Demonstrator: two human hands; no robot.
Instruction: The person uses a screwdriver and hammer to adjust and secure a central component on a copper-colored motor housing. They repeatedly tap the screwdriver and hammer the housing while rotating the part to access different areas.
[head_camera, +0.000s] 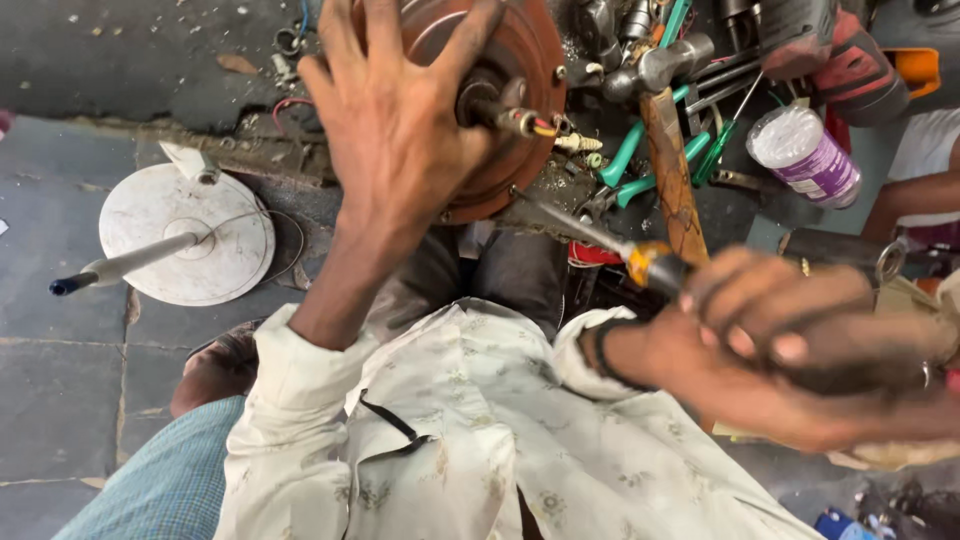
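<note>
My left hand (390, 130) is spread over a round reddish-brown motor housing (515, 60), fingers wrapped across its top and rim. From the housing's centre a short shaft (510, 118) sticks out with coloured wires at its end. My right hand (790, 340), blurred, is closed around the yellow and black handle of a screwdriver (655, 265). The thin metal blade runs up and left, and its tip sits at the housing's lower rim. I wear a pale patterned shirt (480, 440) and a dark band on the right wrist.
A white round disc with a rod (185, 235) lies on the stone floor at left. Behind the motor are a wooden-handled hammer (670, 170), green-handled pliers (630, 150), a purple-labelled plastic jar (805, 150) and a red and black power tool (850, 60). Another person's arm (920, 190) is at right.
</note>
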